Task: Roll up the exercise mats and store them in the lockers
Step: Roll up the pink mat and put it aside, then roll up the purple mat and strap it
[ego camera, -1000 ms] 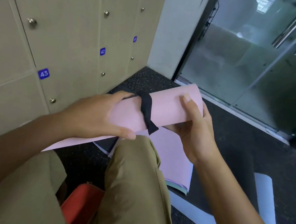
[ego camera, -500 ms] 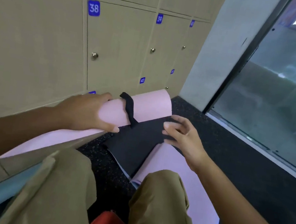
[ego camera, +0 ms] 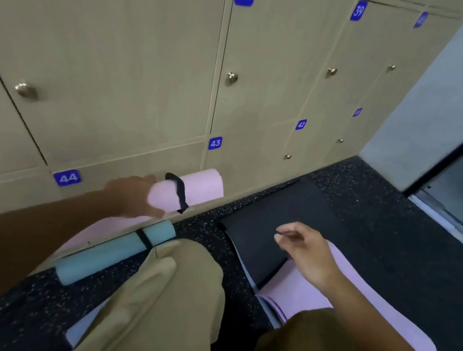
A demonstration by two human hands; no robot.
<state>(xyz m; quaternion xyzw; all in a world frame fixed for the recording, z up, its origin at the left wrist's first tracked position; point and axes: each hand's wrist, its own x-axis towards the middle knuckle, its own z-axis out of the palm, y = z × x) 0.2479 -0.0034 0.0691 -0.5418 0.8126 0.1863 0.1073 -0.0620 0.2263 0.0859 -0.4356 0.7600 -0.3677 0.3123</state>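
At the foot of the locker wall [ego camera: 129,48], our left hand [ego camera: 130,198] is wrapped over the rolled pink mat [ego camera: 192,190], fingers curled round the near side of the roll and thumb underneath, just beside the black strap [ego camera: 178,193] that binds it. The roll lies along the base of the lockers, its far end below the door marked 43 [ego camera: 243,165] and its near part hidden behind our forearm. Motion blur softens the hand, so we cannot say how firmly it grips; it looks closed on the roll.

Our right hand [ego camera: 307,254] holds nothing: fingers loosely bent, index and thumb drawn near each other, hovering above the flat black mat [ego camera: 292,223] that lies over a flat pink mat [ego camera: 311,295] on the speckled floor [ego camera: 366,189].

Handling judgement: the pink roll should be light, soft foam, springy and prone to telescope or loosen if held by one end. Best hold is round the body near the strap, where the layers are cinched, as the left hand has it. Surface probably grippy rather than slick; not fragile.

Beside our knee lies a rolled teal mat [ego camera: 110,256], also banded, close against the pink roll. All locker doors in view are closed, so nothing here is stored yet; the flat mats remain to be rolled.
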